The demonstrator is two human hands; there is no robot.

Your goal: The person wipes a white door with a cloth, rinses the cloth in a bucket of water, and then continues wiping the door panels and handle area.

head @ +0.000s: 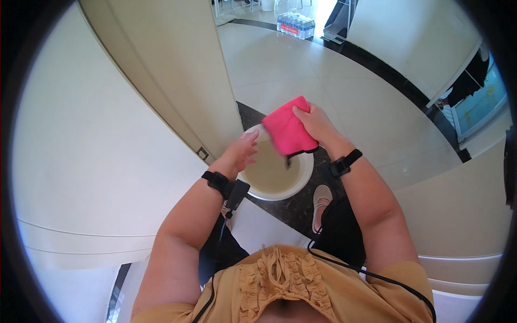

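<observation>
My right hand point(310, 121) grips a folded pink cloth point(287, 128) with a dark edge, its thumb on top. The cloth hangs over the far right part of a white bucket point(307, 177). Cloudy, yellowish water point(268, 171) fills part of the bucket. Something small and dark dangles below the cloth, blurred. My left hand point(243, 152) is over the bucket's left side, fingers apart and holding nothing. A gap separates it from the cloth.
A beige door point(169, 72) with a latch plate point(202, 153) stands close on the left. The bucket rests on a dark stone threshold point(288, 212). Beyond lies a glossy tiled floor point(282, 72) with a pack of water bottles point(295, 26). Black cables point(371, 275) trail along my body.
</observation>
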